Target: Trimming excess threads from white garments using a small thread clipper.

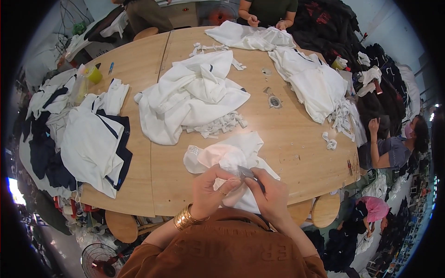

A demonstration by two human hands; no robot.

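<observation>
At the near edge of the table, a white cloth garment (252,143) lies bunched in front of me. My left hand (211,187), with gold bangles at its wrist, pinches a fold of that garment between thumb and fingers. My right hand (269,192) is closed around a small pair of grey thread snips (245,173). The blades point left and touch or nearly touch the cloth beside my left fingertips. Whether they are cutting cannot be seen. My fingers hide part of the garment and the handle of the snips.
A large white garment pile (194,92) lies mid-table, with white fabric scraps (218,126) beside it. White and navy garments (92,139) are heaped at left; another white garment (310,81) lies at right. A person (266,11) works across the table. Wooden stools (324,209) stand below the edge.
</observation>
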